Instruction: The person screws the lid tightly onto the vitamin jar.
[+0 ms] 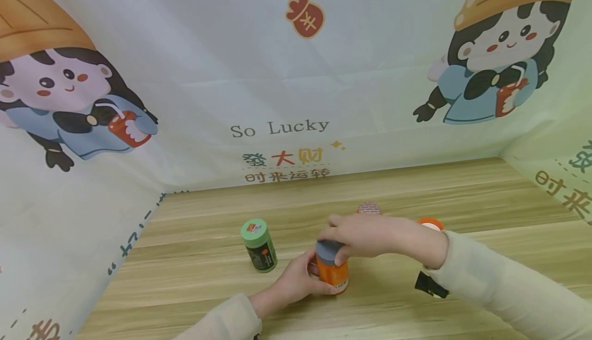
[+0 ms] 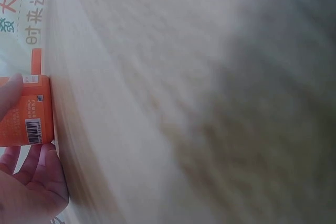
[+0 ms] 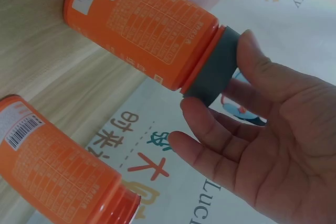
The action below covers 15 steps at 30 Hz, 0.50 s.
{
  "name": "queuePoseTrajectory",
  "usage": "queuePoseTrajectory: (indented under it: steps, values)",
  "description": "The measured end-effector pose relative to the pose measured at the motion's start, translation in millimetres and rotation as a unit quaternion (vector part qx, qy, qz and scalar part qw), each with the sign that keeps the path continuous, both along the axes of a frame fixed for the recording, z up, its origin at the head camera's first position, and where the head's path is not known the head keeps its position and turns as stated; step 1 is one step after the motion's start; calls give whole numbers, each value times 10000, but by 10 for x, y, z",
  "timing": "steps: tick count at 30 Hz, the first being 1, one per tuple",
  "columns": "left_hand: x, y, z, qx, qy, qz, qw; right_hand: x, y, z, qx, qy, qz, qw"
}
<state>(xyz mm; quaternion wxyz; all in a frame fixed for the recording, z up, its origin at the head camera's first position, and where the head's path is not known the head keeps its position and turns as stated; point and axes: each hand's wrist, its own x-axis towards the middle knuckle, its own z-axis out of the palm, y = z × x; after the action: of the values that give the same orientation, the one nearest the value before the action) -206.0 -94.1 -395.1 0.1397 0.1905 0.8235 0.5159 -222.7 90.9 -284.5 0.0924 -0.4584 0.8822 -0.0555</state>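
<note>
An orange jar [image 1: 332,276] with a white barcode label stands on the wooden table, held around its lower body by my left hand [image 1: 298,277]. The grey lid [image 3: 214,66] sits at the jar's mouth, and my right hand [image 1: 358,235] grips its rim between thumb and fingers. In the right wrist view, a second orange jar [image 3: 58,166] without a lid shows at lower left. To the left of my left hand stands a dark jar [image 1: 262,257] with a light green lid [image 1: 255,231].
Behind my right hand is a round brick-patterned top [image 1: 369,208], its lower part hidden. An orange rim around a white disc [image 1: 431,223] peeks out behind the right forearm. Printed cloth walls [image 1: 277,73] enclose the table [image 1: 194,288] at the back and sides.
</note>
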Motion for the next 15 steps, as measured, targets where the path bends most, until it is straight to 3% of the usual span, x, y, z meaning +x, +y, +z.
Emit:
queuePoseTrajectory:
  steps: [15]
  values:
    - [15, -9, 14, 96, -101, 28, 9999, 85, -108, -82, -341, 659, -736, 9945]
